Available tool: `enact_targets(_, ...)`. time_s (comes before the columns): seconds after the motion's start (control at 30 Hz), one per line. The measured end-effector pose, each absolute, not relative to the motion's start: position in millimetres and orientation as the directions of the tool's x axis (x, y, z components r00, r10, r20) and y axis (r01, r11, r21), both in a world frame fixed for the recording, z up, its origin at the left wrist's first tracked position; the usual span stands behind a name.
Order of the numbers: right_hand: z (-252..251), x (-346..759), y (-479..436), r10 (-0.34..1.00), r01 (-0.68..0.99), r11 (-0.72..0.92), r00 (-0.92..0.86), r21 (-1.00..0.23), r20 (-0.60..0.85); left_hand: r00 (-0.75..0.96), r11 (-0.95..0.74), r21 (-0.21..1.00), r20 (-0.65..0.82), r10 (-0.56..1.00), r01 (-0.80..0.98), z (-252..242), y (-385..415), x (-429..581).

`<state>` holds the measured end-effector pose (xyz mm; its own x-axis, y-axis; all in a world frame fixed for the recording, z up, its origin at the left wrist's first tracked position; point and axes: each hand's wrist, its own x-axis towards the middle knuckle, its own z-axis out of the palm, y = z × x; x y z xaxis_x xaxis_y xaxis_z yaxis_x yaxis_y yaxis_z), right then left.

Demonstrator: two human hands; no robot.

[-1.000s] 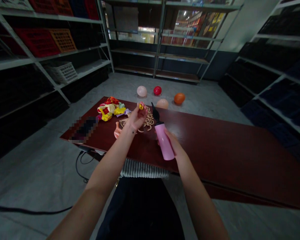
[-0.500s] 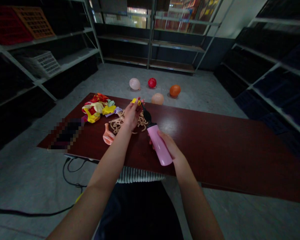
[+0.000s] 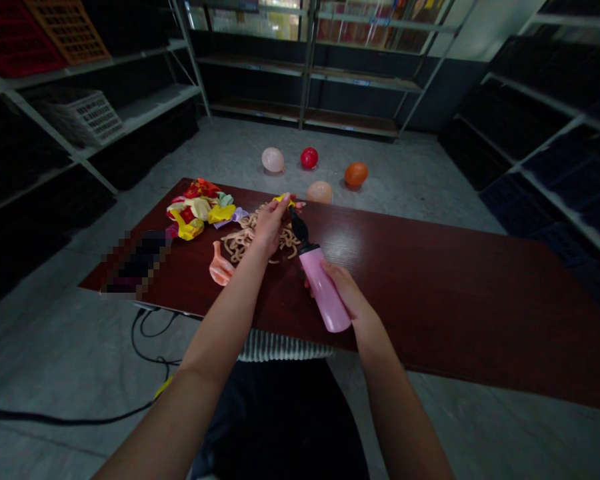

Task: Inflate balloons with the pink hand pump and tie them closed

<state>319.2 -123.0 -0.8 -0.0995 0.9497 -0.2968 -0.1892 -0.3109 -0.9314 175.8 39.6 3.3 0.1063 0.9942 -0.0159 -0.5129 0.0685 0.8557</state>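
Between the fingers of my left hand is a yellow balloon, mostly covered by the fingers. My right hand is wrapped round the pink barrel of a balloon pump, whose black nozzle end tilts up to the balloon at my left fingertips. Below my left hand lies a pile of beige, string-like curled pieces. A flat peach balloon rests left of my left forearm. Farther left is a heap of limp balloons in red, yellow, cream and green.
A pixelated dark object lies on the left of the brown table. Beyond it, on the floor, are several blown-up balloons, among them an orange one. Shelves stand on three sides; cables run at lower left.
My left hand has shifted slightly right, bringing the yellow balloon onto the pump's nozzle tip. The balloon's mouth ring, visible before, is now at the nozzle. The view has tilted a little downward.
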Motion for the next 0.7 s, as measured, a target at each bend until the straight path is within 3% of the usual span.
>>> enact_targets(0.7, -5.0, 321.6, -123.7, 0.94, -0.267, -0.341, -0.085, -0.902, -0.33, 0.265, 0.197, 0.899, -0.095, 0.959, -0.392, 11.6, 19.6, 181.5)
